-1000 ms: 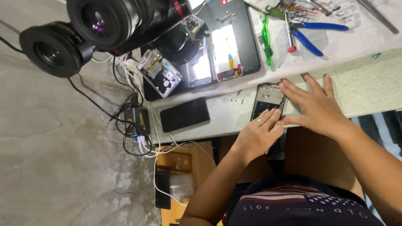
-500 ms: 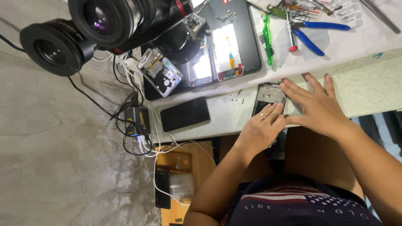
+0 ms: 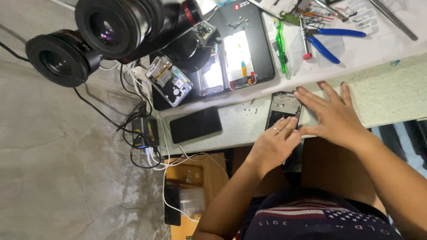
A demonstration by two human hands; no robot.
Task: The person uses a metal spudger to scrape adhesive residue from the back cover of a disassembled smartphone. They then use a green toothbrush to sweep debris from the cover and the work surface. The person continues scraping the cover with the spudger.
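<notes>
An opened phone frame (image 3: pixel 282 108), dark with bare metal inside, lies on the speckled workbench (image 3: pixel 391 95) near its front edge. My left hand (image 3: pixel 275 144), a ring on one finger, is curled over the frame's near end with its fingertips pressed on it. To the right of the frame my right hand (image 3: pixel 336 116) lies flat on the bench with fingers spread. Its index fingertip touches the frame's far right corner and its thumb meets my left fingertips.
Two black microscope eyepieces (image 3: pixel 106 31) loom at top left. A black mat (image 3: pixel 262 53) holds disassembled phone parts and screens. A black phone (image 3: pixel 195 124) lies left of the frame. Blue-handled pliers (image 3: pixel 333 40) and a green tool (image 3: pixel 280 42) lie behind. Chargers and cables (image 3: pixel 144 133) hang at the bench's left end.
Both hands stay on and beside the phone frame. My left fingers shifted slightly on its near end; nothing was picked up or let go.
</notes>
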